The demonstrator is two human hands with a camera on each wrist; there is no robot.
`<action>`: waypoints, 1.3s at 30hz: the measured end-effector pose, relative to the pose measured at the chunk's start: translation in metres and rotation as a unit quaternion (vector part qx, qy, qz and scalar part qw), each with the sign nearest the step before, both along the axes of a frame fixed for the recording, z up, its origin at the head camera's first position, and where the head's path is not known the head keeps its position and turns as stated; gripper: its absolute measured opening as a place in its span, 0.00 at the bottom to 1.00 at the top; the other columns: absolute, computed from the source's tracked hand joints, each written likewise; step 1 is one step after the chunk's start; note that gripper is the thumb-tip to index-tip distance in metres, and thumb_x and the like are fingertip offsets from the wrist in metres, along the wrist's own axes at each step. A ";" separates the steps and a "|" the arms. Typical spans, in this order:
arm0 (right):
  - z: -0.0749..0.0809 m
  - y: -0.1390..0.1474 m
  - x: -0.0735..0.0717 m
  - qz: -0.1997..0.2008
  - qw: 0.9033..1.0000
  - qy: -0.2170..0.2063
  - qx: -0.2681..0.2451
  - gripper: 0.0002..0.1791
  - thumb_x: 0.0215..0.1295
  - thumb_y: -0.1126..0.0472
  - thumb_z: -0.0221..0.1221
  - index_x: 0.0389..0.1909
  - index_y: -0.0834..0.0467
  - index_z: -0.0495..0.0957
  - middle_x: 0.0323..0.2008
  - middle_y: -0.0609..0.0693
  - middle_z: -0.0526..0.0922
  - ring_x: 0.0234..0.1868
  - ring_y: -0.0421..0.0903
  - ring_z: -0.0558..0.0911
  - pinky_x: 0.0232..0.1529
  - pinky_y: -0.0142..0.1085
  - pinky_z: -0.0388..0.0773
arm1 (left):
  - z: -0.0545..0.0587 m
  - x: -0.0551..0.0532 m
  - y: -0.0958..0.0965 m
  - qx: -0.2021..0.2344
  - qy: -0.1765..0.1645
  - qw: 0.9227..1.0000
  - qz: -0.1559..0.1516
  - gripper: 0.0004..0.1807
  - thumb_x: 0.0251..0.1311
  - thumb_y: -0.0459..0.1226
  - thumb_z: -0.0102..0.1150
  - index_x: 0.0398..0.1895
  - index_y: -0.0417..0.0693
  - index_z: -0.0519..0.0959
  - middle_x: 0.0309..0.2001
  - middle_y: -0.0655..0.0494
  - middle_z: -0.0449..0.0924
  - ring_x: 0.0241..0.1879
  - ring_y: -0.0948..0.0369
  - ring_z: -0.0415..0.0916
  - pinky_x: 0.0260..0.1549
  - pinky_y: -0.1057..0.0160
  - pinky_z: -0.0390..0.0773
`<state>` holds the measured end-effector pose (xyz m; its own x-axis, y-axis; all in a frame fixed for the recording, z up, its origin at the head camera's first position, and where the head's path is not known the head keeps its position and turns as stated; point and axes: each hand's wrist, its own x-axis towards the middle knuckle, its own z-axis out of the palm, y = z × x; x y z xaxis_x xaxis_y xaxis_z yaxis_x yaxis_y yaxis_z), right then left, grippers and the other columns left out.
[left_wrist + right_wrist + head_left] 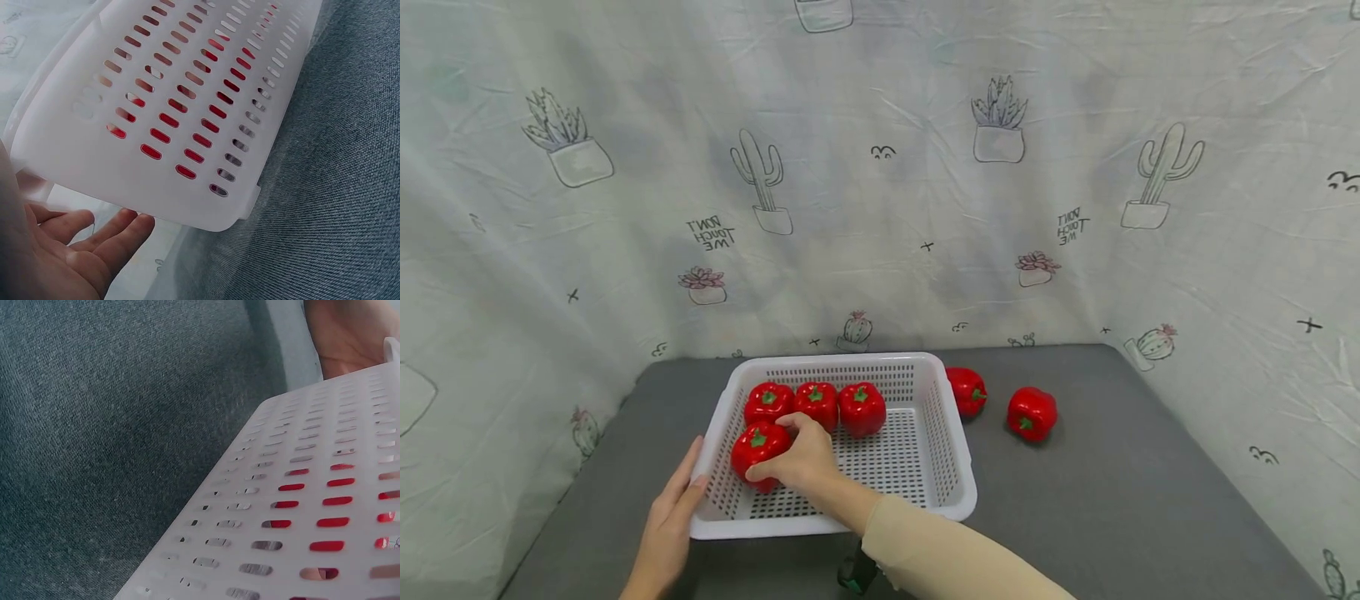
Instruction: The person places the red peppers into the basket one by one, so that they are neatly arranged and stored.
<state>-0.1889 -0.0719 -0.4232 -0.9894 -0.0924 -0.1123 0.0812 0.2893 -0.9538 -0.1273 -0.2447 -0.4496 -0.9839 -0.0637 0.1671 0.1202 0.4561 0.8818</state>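
Observation:
My right hand [808, 458] reaches into the white slotted plastic basket [951, 450] and grips a red bell pepper [758, 446] near its left front corner, thumb in front and fingers behind. Behind that pepper, a row of three more red bell peppers [862, 408] sits in the basket, green stems up. My left hand [666, 517] holds the basket's left side, its thumb at the rim. Extended fingers [128, 240] lie against the outer side in the left wrist view. Through the slots of the basket [262, 475] in the right wrist view, red shows.
Two red bell peppers lie outside on the grey tabletop [1120, 500]: one pepper [967, 392] close to the basket's right wall, the other pepper [1032, 414] farther right. A small dark object [855, 573] shows under the right forearm. A patterned white curtain [880, 200] surrounds the table.

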 end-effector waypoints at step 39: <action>0.033 0.051 0.022 0.045 0.995 0.084 0.010 0.19 0.39 0.55 0.72 0.34 0.53 0.77 0.31 0.43 0.77 0.33 0.43 0.74 0.32 0.31 0.72 | -0.005 -0.002 -0.005 0.000 0.015 1.000 0.006 0.26 0.68 0.43 0.37 0.68 0.63 0.50 0.65 0.50 0.53 0.54 0.76 0.55 0.39 0.79 0.62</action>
<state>-0.1670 -0.0212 -0.3905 -0.9822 -0.1806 0.0510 -0.1056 0.3077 -0.9456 -0.1289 -0.2496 -0.4551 -0.9775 -0.0765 0.1968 0.1410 0.4574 0.8780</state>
